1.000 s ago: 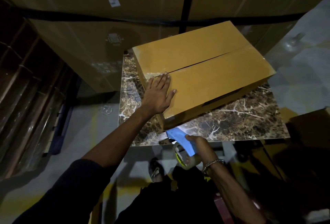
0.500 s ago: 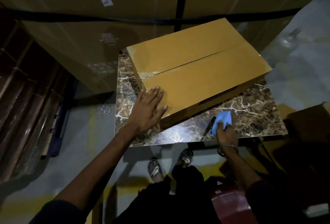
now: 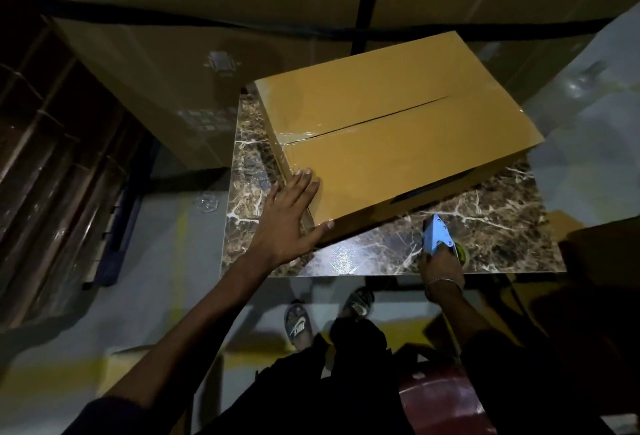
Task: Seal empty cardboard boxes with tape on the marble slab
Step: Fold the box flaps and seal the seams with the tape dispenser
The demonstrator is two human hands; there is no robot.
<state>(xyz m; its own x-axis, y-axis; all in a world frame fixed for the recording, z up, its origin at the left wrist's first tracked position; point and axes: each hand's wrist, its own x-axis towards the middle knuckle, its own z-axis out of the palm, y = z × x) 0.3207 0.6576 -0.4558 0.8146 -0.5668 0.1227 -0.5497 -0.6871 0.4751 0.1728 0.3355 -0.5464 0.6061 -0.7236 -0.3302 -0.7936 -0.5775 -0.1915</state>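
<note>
A yellow-brown cardboard box (image 3: 398, 136) lies on the brown marble slab (image 3: 491, 226), its top flaps closed along a dark centre seam with clear tape at the seam's left end. My left hand (image 3: 291, 212) lies flat with spread fingers against the box's near left corner. My right hand (image 3: 440, 264) grips a blue tape dispenser (image 3: 437, 235) with a roll of tape, resting on the slab near its front edge, just in front of the box.
Large strapped cartons (image 3: 242, 18) stand stacked behind the slab. Dark wooden slats (image 3: 52, 157) fill the left side. The grey floor (image 3: 166, 278) with a yellow line lies below, where my sandalled feet (image 3: 298, 323) show. A dark red object (image 3: 443, 396) sits at the lower right.
My right hand rose from below the slab's edge and set the dispenser on the slab. My left hand slid from the taped seam end down to the box's near left corner.
</note>
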